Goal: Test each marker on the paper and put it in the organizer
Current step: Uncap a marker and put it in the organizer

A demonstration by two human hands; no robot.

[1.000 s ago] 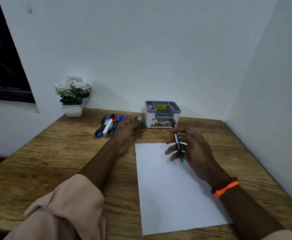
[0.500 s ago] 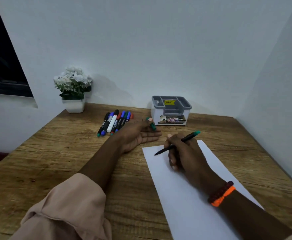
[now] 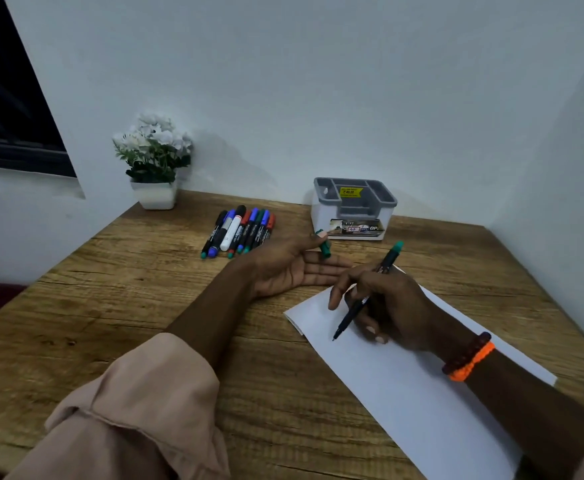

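Observation:
My right hand grips an uncapped black marker with a green end, its tip touching the near-left corner of the white paper. My left hand rests palm-up on the table just left of the paper and pinches the green cap between thumb and forefinger. A row of several capped markers lies on the wood behind my left hand. The grey and white organizer stands at the back, beyond both hands, with nothing visible in its compartments.
A white pot of white flowers sits at the table's back left corner. White walls close the table at the back and right. A dark window is at the left. The wooden table shows bare wood at front left.
My right hand turned the marker from tip-away to writing grip and lowered its tip onto the paper. My left hand, holding the cap, opened palm-up. The camera view shifted left.

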